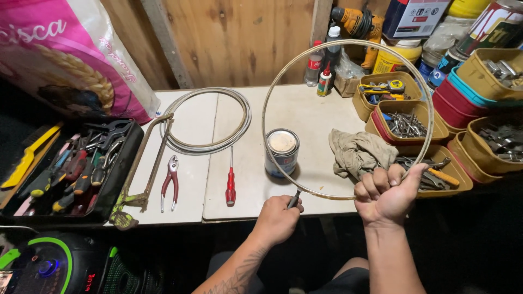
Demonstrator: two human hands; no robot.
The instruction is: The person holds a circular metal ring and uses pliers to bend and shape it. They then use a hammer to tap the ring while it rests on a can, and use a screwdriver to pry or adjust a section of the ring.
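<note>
We see the right hand closed in a fist around the near rim of a large thin metal hoop, thumb pressed up against it, so the ring stands upright over the white table. The left hand is curled tight round the dark handle of a small tool whose tip touches the hoop's lowest arc, just left of the right hand. Seen through the ring, a small tin can stands on the table, and a crumpled rag lies to its right. Farther left lie a red-handled screwdriver, red pliers, a hacksaw and a coil of grey cable. Yellow trays of hardware crowd the right side, and a black tool tray sits at the left.
</note>
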